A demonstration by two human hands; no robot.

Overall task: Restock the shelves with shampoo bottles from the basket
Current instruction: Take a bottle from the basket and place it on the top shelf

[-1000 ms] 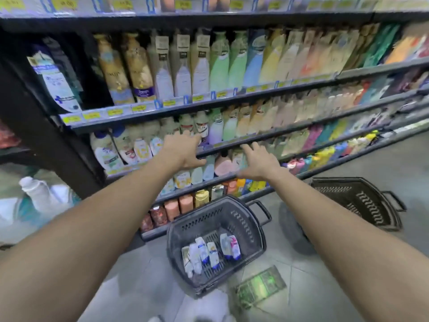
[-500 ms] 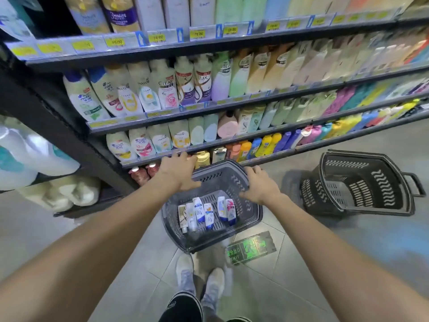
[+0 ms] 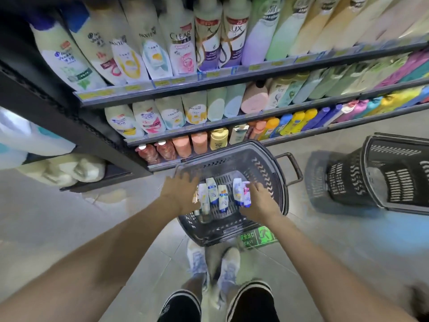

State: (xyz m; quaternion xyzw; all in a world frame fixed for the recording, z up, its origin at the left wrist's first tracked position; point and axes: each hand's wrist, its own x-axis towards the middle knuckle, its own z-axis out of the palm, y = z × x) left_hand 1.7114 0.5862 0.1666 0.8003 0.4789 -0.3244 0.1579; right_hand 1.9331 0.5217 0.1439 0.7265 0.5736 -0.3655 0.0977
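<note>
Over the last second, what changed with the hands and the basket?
Both hands dropped from the shelves into the basket: the left hand hovers over the leftmost bottles, the right hand reaches the pink-labelled bottle, grip unclear. Basket, its bottles and the second basket stayed put.

Left hand [image 3: 180,191], right hand [image 3: 260,202], both outstretched

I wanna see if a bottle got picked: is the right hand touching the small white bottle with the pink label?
Touching. The head view shows the fingertips of the right hand resting on the small white pink-labelled bottle, no gap.
</note>
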